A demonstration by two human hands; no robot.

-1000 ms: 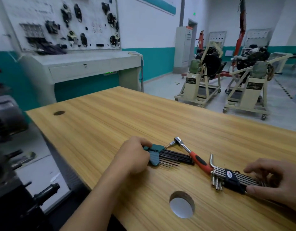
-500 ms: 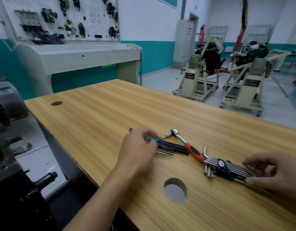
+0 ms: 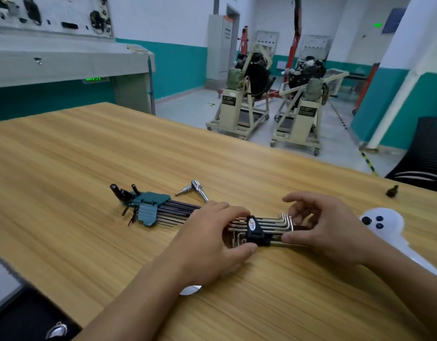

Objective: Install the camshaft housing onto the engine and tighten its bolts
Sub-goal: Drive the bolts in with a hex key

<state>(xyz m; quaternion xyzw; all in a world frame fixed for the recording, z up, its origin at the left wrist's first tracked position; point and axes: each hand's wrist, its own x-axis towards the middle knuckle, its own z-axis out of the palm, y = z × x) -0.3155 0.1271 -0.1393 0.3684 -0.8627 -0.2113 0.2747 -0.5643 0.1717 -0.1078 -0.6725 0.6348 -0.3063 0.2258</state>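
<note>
Head view: we are only choosing tools. The left hand (image 3: 212, 239) is gripping the long ends of the silver keys (image 3: 261, 228). The right hand (image 3: 328, 232) is, as far as we can judge, pinching their bent ends. The housing and bolts are not showing, so fitting and tightening are both waiting. The dark keys (image 3: 151, 207) and ratchet (image 3: 199, 189) are lying just beside, a hole (image 3: 190, 290) under the left wrist. The bench (image 3: 89, 156) is offering open wood ahead, its near edge running below our forearms. Engines (image 3: 256, 77) are standing well apart.
</note>
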